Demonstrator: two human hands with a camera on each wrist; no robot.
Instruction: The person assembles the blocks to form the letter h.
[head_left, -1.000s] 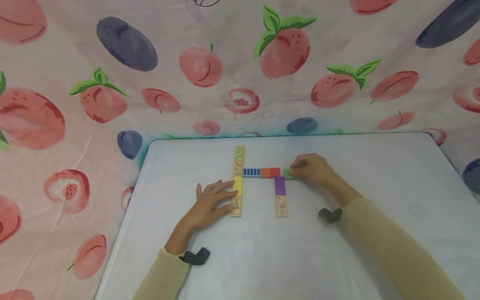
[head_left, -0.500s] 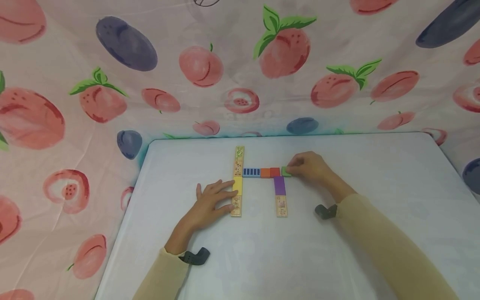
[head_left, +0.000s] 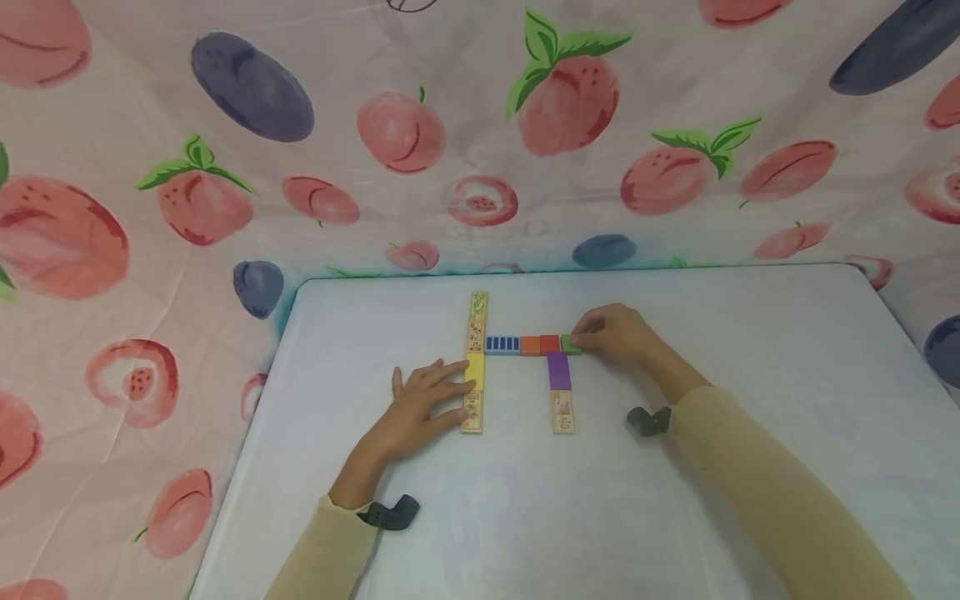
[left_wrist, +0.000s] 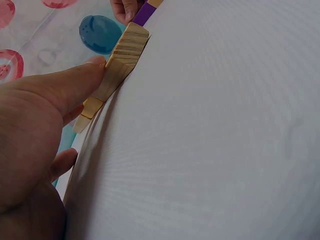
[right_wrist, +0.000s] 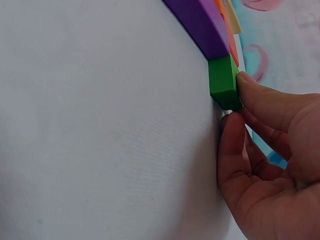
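On the white table lie small flat blocks in the shape of an H. My left hand [head_left: 412, 417] rests spread beside the left column, its fingertips touching the yellow block [head_left: 476, 372] and the printed wooden block [head_left: 472, 421] below it; in the left wrist view the thumb [left_wrist: 85, 80] lies along the wooden blocks' side. My right hand [head_left: 618, 337] pinches a green block [right_wrist: 223, 82] at the right end of the crossing row. This block sits up against the red block [head_left: 550, 343] and the top corner of the purple block [head_left: 559, 372].
The row also has a blue striped block [head_left: 503, 345] and an orange block [head_left: 531, 346]. Printed wooden blocks [head_left: 478, 321] top the left column, and another pink-printed wooden block [head_left: 563, 412] stands below the purple one. Fruit-patterned cloth [head_left: 480, 125] hangs behind the table [head_left: 750, 333].
My right hand has slid the green block left until it meets the red block, with most of the motion in the first half second. My left hand has stayed still.
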